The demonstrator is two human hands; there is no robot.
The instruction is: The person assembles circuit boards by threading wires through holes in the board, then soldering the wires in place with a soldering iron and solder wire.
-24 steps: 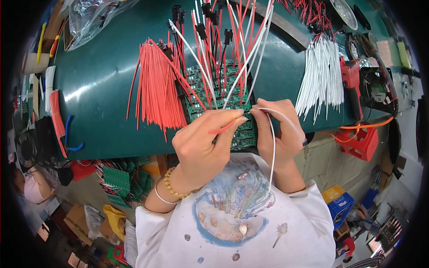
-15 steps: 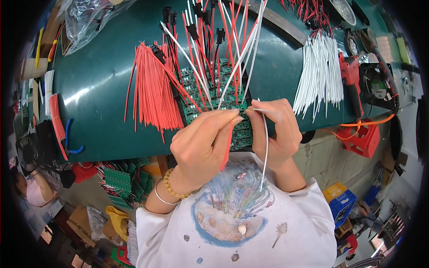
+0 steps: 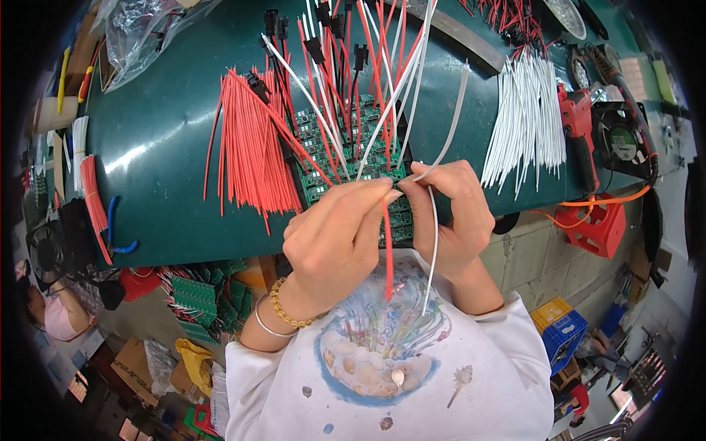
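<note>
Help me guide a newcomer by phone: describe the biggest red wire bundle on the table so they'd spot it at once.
On the green table, find the green circuit boards near the middle of its front edge. Just left of them lies a thick, fanned-out bundle of red wires. Unlike the red bundle at the table's left end, it is broad rather than slim.

The left grip [image 3: 331, 228] partly hides a red wire [image 3: 388, 257].
</note>
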